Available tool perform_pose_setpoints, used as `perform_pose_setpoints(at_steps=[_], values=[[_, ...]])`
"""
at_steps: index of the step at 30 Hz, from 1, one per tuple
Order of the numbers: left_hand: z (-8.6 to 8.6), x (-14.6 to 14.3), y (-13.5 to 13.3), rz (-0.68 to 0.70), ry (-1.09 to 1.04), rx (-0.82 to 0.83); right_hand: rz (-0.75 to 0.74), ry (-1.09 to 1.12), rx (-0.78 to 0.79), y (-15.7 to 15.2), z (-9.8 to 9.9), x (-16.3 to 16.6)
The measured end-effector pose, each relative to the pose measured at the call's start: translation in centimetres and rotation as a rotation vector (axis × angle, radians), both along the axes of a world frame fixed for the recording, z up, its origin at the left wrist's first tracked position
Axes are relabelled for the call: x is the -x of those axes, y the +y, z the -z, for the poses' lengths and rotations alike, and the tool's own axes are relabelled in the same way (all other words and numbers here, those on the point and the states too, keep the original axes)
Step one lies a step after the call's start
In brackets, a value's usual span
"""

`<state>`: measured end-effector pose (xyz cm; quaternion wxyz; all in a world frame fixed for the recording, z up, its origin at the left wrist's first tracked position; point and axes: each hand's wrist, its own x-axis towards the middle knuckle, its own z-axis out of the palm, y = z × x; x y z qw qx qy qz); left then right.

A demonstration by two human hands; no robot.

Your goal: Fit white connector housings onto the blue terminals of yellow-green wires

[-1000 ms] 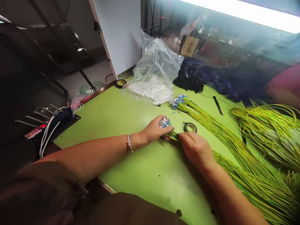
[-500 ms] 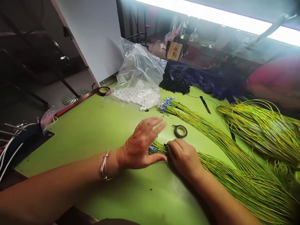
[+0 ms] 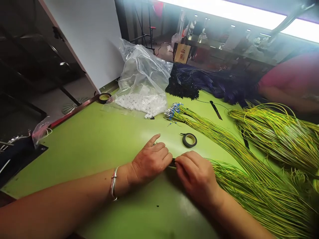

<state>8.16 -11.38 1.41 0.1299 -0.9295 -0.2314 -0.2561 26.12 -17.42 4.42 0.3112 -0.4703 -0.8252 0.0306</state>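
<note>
My left hand (image 3: pixel 151 161) is closed round the terminal end of a bundle of yellow-green wires (image 3: pixel 249 189), with only its index finger stretched out. My right hand (image 3: pixel 195 176) grips the same bundle just behind it, fingers curled over a dark band; the two hands touch. The bundle's blue terminals are hidden under my left hand. A roll of black tape (image 3: pixel 189 140) lies on the green table (image 3: pixel 99 142) just beyond my hands. A second wire bundle with blue terminals (image 3: pixel 174 111) lies farther back.
A clear plastic bag of white connectors (image 3: pixel 143 86) stands at the back left, by another tape roll (image 3: pixel 104 98). Dark purple wires (image 3: pixel 214 84) lie at the back, a black knife (image 3: pixel 215 110) beside them. More yellow-green coils (image 3: pixel 274 132) fill the right. Another person's pink sleeve (image 3: pixel 291 76) shows.
My left hand let go of the terminals, opened flat, then closed again over the bundle's end. The bundle has come nearer to me. My head has turned left and down.
</note>
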Motion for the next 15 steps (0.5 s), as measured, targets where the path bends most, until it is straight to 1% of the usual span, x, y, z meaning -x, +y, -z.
perform_pose_setpoints(at_steps=[2, 4, 6, 8, 11, 15], values=[[-0.1, -0.1, 0.2, 0.0, 0.002, -0.046, 0.061, 0.207, 0.146, 0.4, 0.1, -0.1], [-0.2, -0.1, 0.3, 0.001, -0.012, -0.072, 0.145, 0.423, 0.329, 0.8, 0.3, -0.3], [-0.2, -0.1, 0.3, 0.009, -0.032, -0.072, 0.223, 0.615, 0.499, 1.2, 0.6, -0.5], [-0.2, -0.1, 0.3, 0.018, -0.044, -0.043, 0.28, 0.777, 0.617, 1.3, 1.0, -0.7], [-0.3, -0.1, 0.3, 0.036, -0.062, 0.02, 0.335, 0.948, 0.696, 1.3, 1.7, -1.0], [-0.3, 0.0, 0.3, 0.062, -0.088, 0.1, 0.368, 1.105, 0.719, 1.3, 2.1, -1.1]])
